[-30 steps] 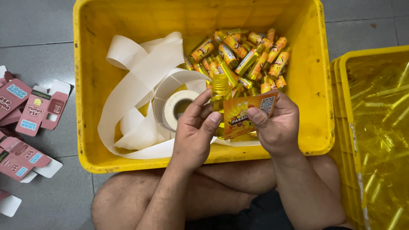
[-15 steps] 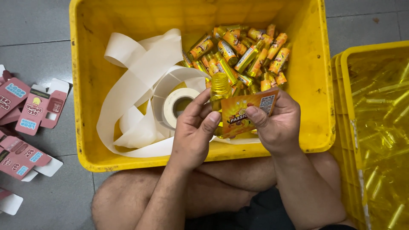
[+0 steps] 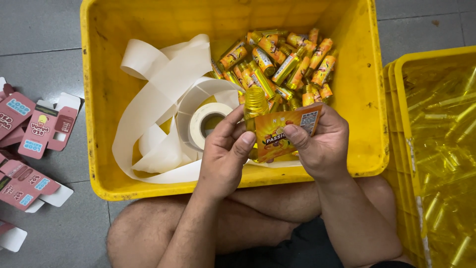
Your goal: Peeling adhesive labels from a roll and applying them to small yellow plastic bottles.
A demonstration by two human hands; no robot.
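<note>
Left hand (image 3: pixel 225 154): fingers closed on small yellow bottle (image 3: pixel 256 101), held over yellow crate (image 3: pixel 99 99) | Right hand (image 3: pixel 322 144): fingers pinch orange label (image 3: pixel 277 134) against bottle, not yet wrapped | Done: pile of labelled bottles (image 3: pixel 282 62) | Left: unlabelled bottles in second crate (image 3: pixel 436 149)

An orange label (image 3: pixel 283 133) with fruit pictures sits against a small yellow bottle (image 3: pixel 256 101), pinched by both hands. More labelled bottles (image 3: pixel 282 62) lie piled in the yellow bin (image 3: pixel 106 99). A white label roll (image 3: pixel 208 121) lies beside them. Flat pink boxes (image 3: pixel 29 144) lie on the floor, left.
</note>
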